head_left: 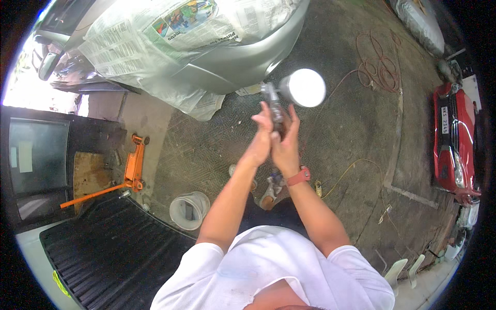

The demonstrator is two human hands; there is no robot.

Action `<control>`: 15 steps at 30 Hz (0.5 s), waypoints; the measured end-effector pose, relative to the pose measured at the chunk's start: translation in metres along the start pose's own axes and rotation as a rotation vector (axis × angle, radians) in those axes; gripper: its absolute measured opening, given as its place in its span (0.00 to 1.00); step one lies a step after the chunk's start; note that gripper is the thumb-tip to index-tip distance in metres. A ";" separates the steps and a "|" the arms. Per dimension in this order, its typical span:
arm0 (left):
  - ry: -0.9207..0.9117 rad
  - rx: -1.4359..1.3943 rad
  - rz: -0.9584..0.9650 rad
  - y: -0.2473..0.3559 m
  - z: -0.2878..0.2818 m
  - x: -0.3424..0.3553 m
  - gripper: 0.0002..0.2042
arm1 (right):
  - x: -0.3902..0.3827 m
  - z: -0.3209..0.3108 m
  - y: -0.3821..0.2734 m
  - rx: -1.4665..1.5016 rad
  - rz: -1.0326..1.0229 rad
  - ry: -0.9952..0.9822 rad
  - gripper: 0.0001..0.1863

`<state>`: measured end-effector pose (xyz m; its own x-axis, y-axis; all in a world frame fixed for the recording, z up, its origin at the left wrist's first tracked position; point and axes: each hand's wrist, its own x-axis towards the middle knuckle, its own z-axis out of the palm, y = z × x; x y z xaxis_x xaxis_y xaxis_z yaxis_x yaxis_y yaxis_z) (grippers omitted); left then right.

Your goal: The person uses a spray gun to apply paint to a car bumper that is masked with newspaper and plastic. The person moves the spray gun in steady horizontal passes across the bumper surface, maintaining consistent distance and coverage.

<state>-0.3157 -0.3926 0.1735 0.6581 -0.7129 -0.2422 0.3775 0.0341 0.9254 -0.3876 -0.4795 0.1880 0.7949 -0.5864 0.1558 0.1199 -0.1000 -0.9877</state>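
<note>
A metallic spray gun (pixel 270 94) with a round white-topped cup (pixel 302 87) is in the middle of the head view, tilted and slightly blurred. My right hand (pixel 285 138) is closed around its handle, a red band on the wrist. My left hand (pixel 260 140) is closed on the gun from the other side, thumb or a finger raised along it; some fingers are hidden. Above them is a silver car body (pixel 243 62), partly covered with newspaper sheets (pixel 129 49).
An orange floor jack (pixel 135 164) lies at left, near a white bucket (pixel 189 211) and a black ribbed truck-bed liner (pixel 108 248). A red coiled hose (pixel 377 67) and yellow hose (pixel 356 165) cross the floor. A red car front (pixel 454 139) stands at right.
</note>
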 end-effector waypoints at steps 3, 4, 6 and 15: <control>-0.060 -0.179 0.000 -0.016 0.054 0.014 0.56 | 0.024 -0.049 -0.021 -0.188 0.114 -0.028 0.48; -0.085 -0.168 0.002 -0.014 0.066 0.018 0.55 | 0.032 -0.055 -0.032 -0.207 0.035 0.010 0.47; -0.158 0.155 0.044 0.001 0.075 0.023 0.53 | 0.044 -0.069 -0.027 -0.096 0.100 0.081 0.47; -0.438 0.365 -0.348 -0.077 0.033 -0.025 0.47 | 0.129 -0.076 0.002 0.135 0.333 0.073 0.22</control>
<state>-0.3831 -0.4003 0.1180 0.1835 -0.8608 -0.4747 0.2241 -0.4335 0.8728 -0.3298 -0.6163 0.2067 0.7599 -0.6250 -0.1787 -0.0566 0.2102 -0.9760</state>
